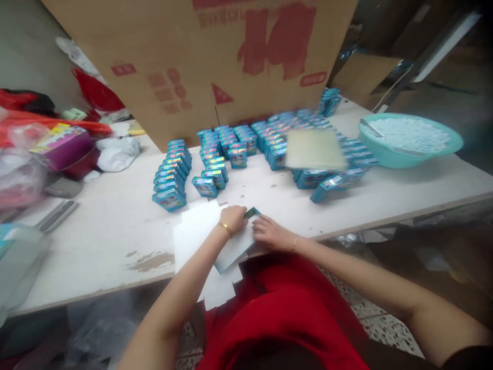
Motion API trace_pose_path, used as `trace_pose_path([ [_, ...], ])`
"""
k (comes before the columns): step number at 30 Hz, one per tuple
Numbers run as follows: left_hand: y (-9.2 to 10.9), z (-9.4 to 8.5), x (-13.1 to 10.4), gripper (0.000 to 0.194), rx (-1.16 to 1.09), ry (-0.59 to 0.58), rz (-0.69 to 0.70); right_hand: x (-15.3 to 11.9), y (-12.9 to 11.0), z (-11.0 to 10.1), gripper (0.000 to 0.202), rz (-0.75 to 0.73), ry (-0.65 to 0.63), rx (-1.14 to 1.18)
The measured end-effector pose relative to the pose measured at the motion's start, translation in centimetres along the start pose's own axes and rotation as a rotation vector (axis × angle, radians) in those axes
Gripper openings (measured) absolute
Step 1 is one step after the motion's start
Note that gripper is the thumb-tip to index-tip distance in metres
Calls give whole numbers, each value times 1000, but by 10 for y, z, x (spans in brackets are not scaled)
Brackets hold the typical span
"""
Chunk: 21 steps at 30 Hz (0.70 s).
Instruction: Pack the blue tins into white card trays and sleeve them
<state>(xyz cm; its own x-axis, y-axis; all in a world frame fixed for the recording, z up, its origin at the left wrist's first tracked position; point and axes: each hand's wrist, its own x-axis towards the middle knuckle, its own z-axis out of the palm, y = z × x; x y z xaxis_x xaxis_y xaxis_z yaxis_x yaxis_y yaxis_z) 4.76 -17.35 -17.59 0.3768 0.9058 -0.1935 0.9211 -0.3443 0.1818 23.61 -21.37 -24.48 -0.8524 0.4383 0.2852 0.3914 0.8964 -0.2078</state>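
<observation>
My left hand point(234, 219), with a gold bangle at its wrist, is closed on the upper end of a small folding carton point(232, 251). My right hand point(272, 233) grips the same end from the right, its fingers bent over the edge. Pale blue-grey board faces me on the carton, and a dark opening or flap shows between the hands. Fingertips of both hands are partly hidden and slightly blurred. Under the carton lie flat white card blanks point(192, 236), overhanging the table's front edge. Just beyond them stands a row of small blue boxes point(169, 199).
A large cardboard box point(231, 67) rises behind more blue boxes point(279, 154). A pale flat slab point(316, 149) rests on some boxes at right. Beside it is a turquoise basin point(404, 156) of small white pieces. Bags and a purple box point(63, 146) crowd the left.
</observation>
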Motion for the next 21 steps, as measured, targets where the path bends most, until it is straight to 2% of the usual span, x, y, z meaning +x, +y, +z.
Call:
trace_pose_path([
  [2, -1, 5, 14, 13, 10, -18, 13, -1, -11, -4, 37, 93, 71, 32],
  [3, -3, 6, 17, 11, 13, -6, 19, -1, -20, -6, 48, 193, 143, 66],
  [5, -7, 3, 16, 11, 16, 37, 23, -1, -42, -6, 71, 493, 350, 186],
  [7, -10, -3, 11, 12, 19, 94, 11, 2, -64, -4, 87, 809, 545, 417],
  [9, -8, -9, 6, 12, -37, 189, 0, 8, -78, -5, 91, 983, 643, 729],
  [11, -1, -9, 4, 10, -160, 290, 7, 13, -82, -9, 86, 1008, 700, 935],
  [12, 3, -8, 5, 7, -234, 315, 19, 13, -81, -12, 82, 1003, 733, 960],
  [14, 14, -3, 9, 2, -364, 286, 54, 9, -76, -19, 73, 989, 790, 908],
  [15, 20, 1, 11, 6, -410, 252, 68, 6, -74, -23, 69, 982, 800, 873],
  [17, 31, 7, 16, 13, -465, 218, 66, -2, -70, -29, 66, 963, 766, 820],
  [21, 54, 15, 24, 13, -471, 303, -47, -16, -66, -37, 73, 967, 662, 690],
])
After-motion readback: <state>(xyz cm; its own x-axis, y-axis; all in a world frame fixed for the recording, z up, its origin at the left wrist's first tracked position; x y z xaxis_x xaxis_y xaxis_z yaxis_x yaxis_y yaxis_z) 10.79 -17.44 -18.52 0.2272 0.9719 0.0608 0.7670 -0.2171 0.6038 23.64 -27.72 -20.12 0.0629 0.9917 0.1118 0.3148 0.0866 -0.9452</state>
